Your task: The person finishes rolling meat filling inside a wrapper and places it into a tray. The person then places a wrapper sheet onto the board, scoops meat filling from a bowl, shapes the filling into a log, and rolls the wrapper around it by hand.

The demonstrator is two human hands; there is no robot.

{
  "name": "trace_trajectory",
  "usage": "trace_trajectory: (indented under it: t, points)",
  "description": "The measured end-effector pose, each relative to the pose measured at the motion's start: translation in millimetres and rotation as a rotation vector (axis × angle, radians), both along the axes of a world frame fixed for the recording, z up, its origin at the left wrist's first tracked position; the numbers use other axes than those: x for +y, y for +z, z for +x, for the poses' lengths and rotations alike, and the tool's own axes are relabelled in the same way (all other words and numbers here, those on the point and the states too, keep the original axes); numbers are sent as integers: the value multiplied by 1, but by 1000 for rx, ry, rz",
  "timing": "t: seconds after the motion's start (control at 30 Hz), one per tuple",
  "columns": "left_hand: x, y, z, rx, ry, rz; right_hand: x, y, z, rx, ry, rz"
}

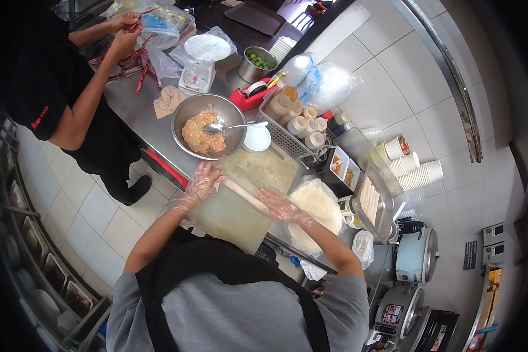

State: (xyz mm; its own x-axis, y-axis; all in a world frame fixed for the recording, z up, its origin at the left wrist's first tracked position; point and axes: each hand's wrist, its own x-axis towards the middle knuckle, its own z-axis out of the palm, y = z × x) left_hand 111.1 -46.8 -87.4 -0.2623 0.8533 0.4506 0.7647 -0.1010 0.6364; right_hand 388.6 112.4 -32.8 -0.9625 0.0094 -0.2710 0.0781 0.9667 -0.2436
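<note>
A long pale wrapped roll lies diagonally across the greenish cutting board. My left hand, in a clear plastic glove, has its fingers bent over the roll's left end. Flat on the right part of the roll rests my right hand, also gloved, with fingers stretched out. Beside it is a stack of round thin wrappers, partly hidden by my right forearm. A steel bowl beyond the board holds minced filling and a spoon. A small white bowl stands next to it.
Several finished rolls lie in a steel tray at right. A grey basket holds squeeze bottles. Beyond the bowl are a cloth and a kitchen scale. Another person stands at left, handling red strips.
</note>
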Motion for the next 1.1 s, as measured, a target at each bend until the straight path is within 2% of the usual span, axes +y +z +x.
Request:
trace_trajectory:
  t: [0.07,0.13,0.3,0.4,0.5,0.6,0.7,0.8,0.87,0.9,0.93,1.0,1.1]
  points:
    - [0,1,0,-5,-6,-8,5,7,22,-29,26,-72]
    - [0,1,0,-7,-1,-24,17,-3,10,54,-11,-119]
    - [0,-2,0,-25,2,-26,-15,-12,-102,193,-37,-84]
    - [-2,5,-2,-40,-22,-50,-15,-22,-113,254,-19,-28]
    - [1,2,0,-39,4,-57,-19,-9,-71,129,-128,39]
    - [4,-2,-1,41,-5,-20,-21,-6,-20,91,-249,-32]
    - [8,-8,1,126,33,-69,-31,-6,14,352,-383,-65]
    - [13,-11,0,129,10,-107,-57,-15,7,557,-705,-100]
    - [19,-14,4,-141,21,-154,-66,-22,1,673,-786,-138]
    - [21,-6,5,-128,25,-191,-70,-25,-1,735,-829,-156]
    - [22,2,7,-113,28,-227,-70,-28,-2,736,-862,-156]
    - [21,19,10,204,31,-308,-67,-33,-2,734,-930,-156]
    - [21,5,13,455,-118,-72,-65,-38,-7,806,-1003,-96]
